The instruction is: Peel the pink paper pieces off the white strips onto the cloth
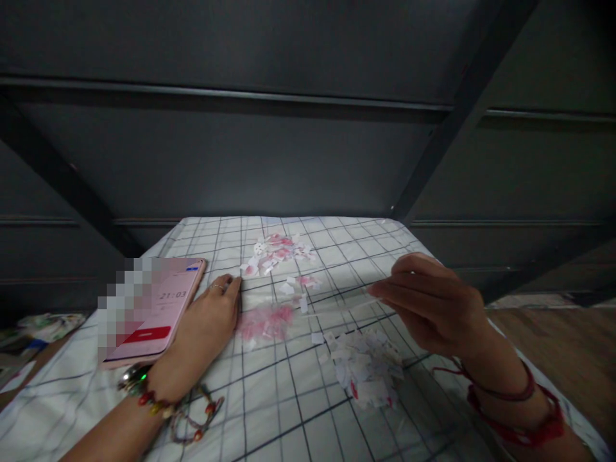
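My left hand point(209, 317) rests palm down on the white checked cloth, fingers lying loosely and holding nothing. It wears a ring and a beaded bracelet point(158, 404). Just right of it lies a blurred pile of pink and white paper scraps point(267, 322). Raised over the cloth, my right hand point(433, 305) pinches a thin pale stick point(346, 309) that points left and is faint from blur. Below that hand sits a larger heap of mostly white paper scraps point(366, 366). Another scrap pile point(279, 250) lies farther back, with a few loose pieces point(301, 283) in front of it.
A pink phone point(166, 314) showing 21:03 lies left of my left hand, partly pixelated. Dark panels point(260, 154) stand behind the table covered by the checked cloth point(289, 423). Wooden floor point(553, 340) shows at right, and cluttered items point(48, 327) at left.
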The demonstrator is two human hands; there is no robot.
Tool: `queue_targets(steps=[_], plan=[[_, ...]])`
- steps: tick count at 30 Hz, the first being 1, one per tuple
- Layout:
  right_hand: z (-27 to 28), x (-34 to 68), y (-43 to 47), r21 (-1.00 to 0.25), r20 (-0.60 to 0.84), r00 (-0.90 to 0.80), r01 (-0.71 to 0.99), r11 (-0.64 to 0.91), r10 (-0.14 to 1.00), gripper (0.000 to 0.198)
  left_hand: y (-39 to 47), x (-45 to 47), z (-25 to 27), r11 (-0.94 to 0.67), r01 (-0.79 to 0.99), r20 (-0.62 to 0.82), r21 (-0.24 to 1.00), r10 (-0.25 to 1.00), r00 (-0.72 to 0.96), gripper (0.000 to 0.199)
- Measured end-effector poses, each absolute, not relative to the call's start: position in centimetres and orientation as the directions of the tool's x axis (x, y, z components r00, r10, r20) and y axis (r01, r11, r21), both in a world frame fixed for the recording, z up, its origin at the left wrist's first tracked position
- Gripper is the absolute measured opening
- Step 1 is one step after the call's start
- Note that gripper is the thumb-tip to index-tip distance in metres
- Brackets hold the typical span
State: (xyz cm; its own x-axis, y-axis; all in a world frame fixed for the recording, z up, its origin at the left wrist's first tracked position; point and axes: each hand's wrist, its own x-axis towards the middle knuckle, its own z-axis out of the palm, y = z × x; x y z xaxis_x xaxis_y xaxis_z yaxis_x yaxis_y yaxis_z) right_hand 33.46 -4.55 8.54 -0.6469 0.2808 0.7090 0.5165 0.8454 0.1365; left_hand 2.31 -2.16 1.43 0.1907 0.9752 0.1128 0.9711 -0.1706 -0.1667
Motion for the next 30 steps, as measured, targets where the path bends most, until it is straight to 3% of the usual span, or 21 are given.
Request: queue_targets(steps=[9, 17, 20, 30], plan=[[8.2, 32.4, -4.7, 0.128, 0.674, -0.7, 0.426, 0.896, 0.237, 0.028, -2.3, 2.1, 1.1, -0.177, 0.968, 0.157, -0.177, 0.966, 0.206, 0.046], [8.0, 33.7, -3.9, 0.203, 0.712, -0.63, 0.607, 0.768, 0.31, 0.028, -2.3, 2.0, 1.2, -0.197, 0.97, 0.172, -0.142, 0.96, 0.22, 0.046], [7.7, 33.4, -3.4, 0.246, 0.688, -0.661, 0.601, 0.76, 0.3, 0.029, -2.4, 2.0, 1.2, -0.191, 0.97, 0.171, -0.149, 0.961, 0.215, 0.046], [7.9, 33.9, -3.7, 0.179, 0.686, -0.655, 0.575, 0.798, 0.318, 0.026, -2.4, 2.0, 0.9, -0.173, 0.967, 0.182, -0.185, 0.961, 0.207, 0.045]])
